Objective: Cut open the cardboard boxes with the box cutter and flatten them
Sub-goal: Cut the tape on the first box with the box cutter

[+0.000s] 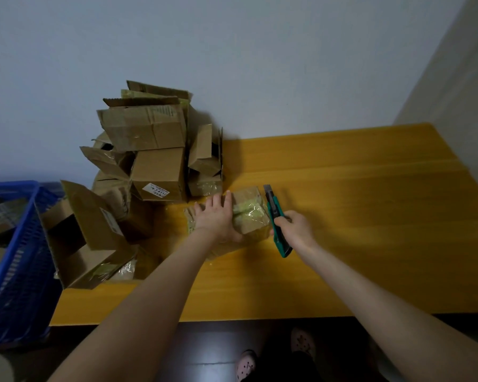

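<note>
A small cardboard box [250, 213] wrapped in yellowish clear tape lies on the yellow wooden table [356, 205]. My left hand [215, 216] lies flat on the box's left part with the fingers straight, pressing it down. My right hand [294, 227] grips a green box cutter [277, 220] just to the right of the box. The cutter's grey blade end points away from me, along the box's right edge.
A heap of opened cardboard boxes [152, 150] stands against the wall at the table's back left. A larger opened box [86, 238] lies at the table's left end. A blue plastic crate [17, 260] holding cardboard sits left of the table. My slippered feet [273, 357] show below the table's front edge.
</note>
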A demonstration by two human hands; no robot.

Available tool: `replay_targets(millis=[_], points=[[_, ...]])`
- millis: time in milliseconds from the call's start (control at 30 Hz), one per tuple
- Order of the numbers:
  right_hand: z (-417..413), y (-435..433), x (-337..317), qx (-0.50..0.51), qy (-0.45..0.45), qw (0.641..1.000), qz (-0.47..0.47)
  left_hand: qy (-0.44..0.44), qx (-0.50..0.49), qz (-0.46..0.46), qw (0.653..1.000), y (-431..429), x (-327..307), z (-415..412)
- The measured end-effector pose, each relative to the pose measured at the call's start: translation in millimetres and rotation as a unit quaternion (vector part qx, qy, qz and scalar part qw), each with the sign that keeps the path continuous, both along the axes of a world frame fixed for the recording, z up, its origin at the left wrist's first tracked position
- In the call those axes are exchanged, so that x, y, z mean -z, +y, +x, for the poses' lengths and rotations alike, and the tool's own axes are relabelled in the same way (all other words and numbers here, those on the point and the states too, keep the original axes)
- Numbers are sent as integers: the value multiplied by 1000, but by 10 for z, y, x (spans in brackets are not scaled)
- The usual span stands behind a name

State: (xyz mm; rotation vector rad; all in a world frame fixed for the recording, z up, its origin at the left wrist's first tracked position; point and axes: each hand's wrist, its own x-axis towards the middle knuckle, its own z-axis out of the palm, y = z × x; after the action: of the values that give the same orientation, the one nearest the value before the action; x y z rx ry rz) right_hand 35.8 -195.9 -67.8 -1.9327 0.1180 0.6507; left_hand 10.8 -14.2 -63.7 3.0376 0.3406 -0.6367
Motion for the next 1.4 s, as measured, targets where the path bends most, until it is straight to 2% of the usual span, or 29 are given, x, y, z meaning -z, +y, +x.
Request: replay_targets(millis=[133,367,533,867,1400], points=[[-42,-193,-45,-52,-105,988,-100,-20,32,19,999,70,-7,-27],[-172,-352,-72,-133,-184,956,-188,-29,47,12,998,119,13,-62],[-165,-344,-171,-160,-196,945,-206,-22,47,-3,999,133,6,-57],[-135,-321,-252,-199,-255,895,-306,-27,47,-8,999,141,27,-58],[-429,-392,-285,-241,-254,875,-334,-18,73,15,997,91,-28,-51]])
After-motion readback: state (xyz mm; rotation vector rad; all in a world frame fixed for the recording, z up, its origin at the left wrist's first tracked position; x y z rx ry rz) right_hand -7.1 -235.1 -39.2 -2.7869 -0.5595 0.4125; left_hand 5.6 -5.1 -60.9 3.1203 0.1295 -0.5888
